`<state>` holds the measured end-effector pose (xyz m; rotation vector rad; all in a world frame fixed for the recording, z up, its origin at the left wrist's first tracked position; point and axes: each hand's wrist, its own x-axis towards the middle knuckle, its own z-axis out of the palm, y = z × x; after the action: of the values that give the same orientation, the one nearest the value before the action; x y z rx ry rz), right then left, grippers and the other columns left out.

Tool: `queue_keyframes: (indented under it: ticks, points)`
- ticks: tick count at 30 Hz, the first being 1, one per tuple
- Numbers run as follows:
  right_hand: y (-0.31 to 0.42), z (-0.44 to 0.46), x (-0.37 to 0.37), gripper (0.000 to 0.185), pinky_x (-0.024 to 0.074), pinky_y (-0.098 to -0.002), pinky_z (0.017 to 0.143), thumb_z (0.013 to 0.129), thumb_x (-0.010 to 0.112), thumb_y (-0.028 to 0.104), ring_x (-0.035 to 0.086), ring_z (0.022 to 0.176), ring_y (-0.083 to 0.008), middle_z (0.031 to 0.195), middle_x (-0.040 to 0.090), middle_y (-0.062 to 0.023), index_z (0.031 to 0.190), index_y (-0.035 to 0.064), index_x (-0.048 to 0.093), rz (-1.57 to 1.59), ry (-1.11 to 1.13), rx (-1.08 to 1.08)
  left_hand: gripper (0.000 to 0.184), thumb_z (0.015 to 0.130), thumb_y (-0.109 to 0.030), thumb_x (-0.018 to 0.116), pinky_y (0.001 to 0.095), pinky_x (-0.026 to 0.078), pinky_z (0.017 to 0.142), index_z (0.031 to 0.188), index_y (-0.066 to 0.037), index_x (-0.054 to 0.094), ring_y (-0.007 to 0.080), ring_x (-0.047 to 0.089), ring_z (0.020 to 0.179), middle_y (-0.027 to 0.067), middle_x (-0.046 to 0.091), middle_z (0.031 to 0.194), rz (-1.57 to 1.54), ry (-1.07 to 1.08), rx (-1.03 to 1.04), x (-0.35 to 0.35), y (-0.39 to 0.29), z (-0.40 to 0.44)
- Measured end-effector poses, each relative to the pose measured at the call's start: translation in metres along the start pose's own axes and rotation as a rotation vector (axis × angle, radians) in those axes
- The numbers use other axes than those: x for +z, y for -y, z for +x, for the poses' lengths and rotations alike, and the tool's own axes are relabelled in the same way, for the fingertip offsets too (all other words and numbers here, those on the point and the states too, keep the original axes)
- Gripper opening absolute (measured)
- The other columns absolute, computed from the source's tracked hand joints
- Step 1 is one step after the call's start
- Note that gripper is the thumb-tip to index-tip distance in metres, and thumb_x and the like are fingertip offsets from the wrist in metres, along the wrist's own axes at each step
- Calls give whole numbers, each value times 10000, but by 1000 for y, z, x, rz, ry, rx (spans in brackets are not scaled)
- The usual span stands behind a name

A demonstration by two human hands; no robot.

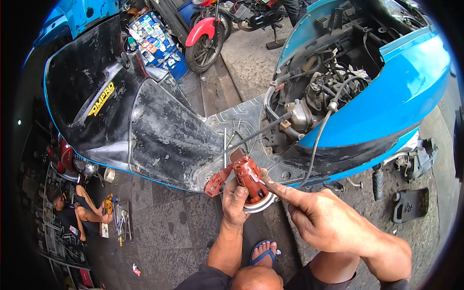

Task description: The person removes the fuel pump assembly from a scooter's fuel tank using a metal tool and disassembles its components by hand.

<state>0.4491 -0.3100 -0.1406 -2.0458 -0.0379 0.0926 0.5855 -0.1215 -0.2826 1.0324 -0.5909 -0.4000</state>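
Note:
My left hand [235, 202] is wrapped round a reddish-brown part [249, 178] with a white ring at its lower end and an arm sticking out to the left. On the right, my right hand [319, 215] has its index finger stretched out against the part's side, while its other fingers are curled in. Just beyond the part is the scooter's grey footboard [246, 116], with thin metal rods and a long dark bar lying over it. The palm side of my right hand is hidden.
A black front panel [169, 130] stands at left, and a blue scooter body [386, 92] with exposed engine parts at right. Behind are a littered blue drum [174, 65] and a red motorcycle [205, 34]. Another person [77, 212] sits at lower left near tools. A black tray [411, 205] lies right.

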Motion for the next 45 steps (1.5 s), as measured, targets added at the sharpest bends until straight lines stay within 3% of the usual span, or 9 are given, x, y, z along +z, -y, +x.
queue_keyframes:
  ticks: [11, 16, 23, 28, 33, 36, 39, 42, 45]
  points:
    - [-4, 0, 0, 574, 551, -453, 717, 914, 542, 11, 706, 828, -426, 886, 675, -296, 1482, 11, 457, 96, 15, 42, 688, 1000, -525, 561, 467, 486, 1028, 1392, 32, 463, 320, 631, 1137, 190, 652, 1205, -460, 37, -2, -1, 27, 5]
    - [-52, -9, 54, 411, 472, -370, 534, 963, 659, 137, 625, 575, -169, 670, 639, -94, 1316, -14, 512, 301, -449, 37, 606, 1006, -514, 554, 501, 526, 1021, 1345, -14, 512, 334, 608, 1170, 171, 646, 1138, -679, 37, 14, -10, 27, 11]
    - [-54, 42, 56, 509, 434, -287, 548, 932, 746, 259, 521, 612, -80, 658, 562, -20, 1277, -54, 540, 518, -468, 45, 542, 1017, -428, 578, 498, 492, 1084, 1369, -22, 503, 341, 573, 1241, 162, 614, 1237, -813, 18, -14, -9, 32, 17]
    - [-50, 89, 51, 161, 511, -364, 635, 993, 639, 151, 652, 703, -142, 759, 676, -157, 1036, -3, 613, 440, -542, -127, 547, 977, -432, 604, 524, 394, 1130, 1358, -49, 516, 330, 595, 1224, 148, 631, 1263, -692, -149, 58, 3, 18, 21]
    - [-31, 101, 41, 133, 517, -441, 633, 994, 605, 116, 680, 800, -465, 796, 670, -254, 980, -13, 578, 296, -594, -217, 512, 974, -406, 608, 501, 421, 1103, 1339, -60, 509, 302, 595, 1214, 144, 611, 1273, -656, -235, 164, 17, 18, 26]
    - [-21, 80, 45, 112, 529, -435, 604, 989, 612, 99, 710, 730, -412, 798, 690, -227, 1004, -11, 599, 244, -618, -190, 516, 1001, -403, 586, 471, 445, 1082, 1352, -44, 465, 292, 596, 1181, 150, 583, 1260, -497, -287, 120, 22, 19, 23]
    - [-38, 60, 64, 116, 490, -289, 564, 995, 621, 65, 600, 594, -111, 726, 661, -78, 1088, -3, 636, 285, -627, -183, 592, 1008, -438, 582, 439, 469, 1052, 1390, -10, 437, 278, 590, 1178, 140, 576, 1246, -436, -256, 104, 24, 27, 23]
    - [-43, 34, 78, 157, 471, -237, 610, 1014, 621, 95, 537, 687, -51, 793, 662, -14, 1116, -23, 642, 449, -612, -119, 750, 959, -498, 647, 468, 507, 1051, 1466, -12, 383, 268, 574, 1213, 109, 562, 1256, -409, -162, 54, 18, 33, 18]
    - [-45, 19, 81, 268, 382, -198, 460, 1047, 593, 247, 484, 502, -30, 771, 651, -50, 1131, -5, 624, 496, -537, -83, 802, 917, -509, 681, 459, 534, 985, 1466, -1, 393, 254, 616, 1117, 94, 608, 1173, -419, -154, 26, 16, 39, 17]
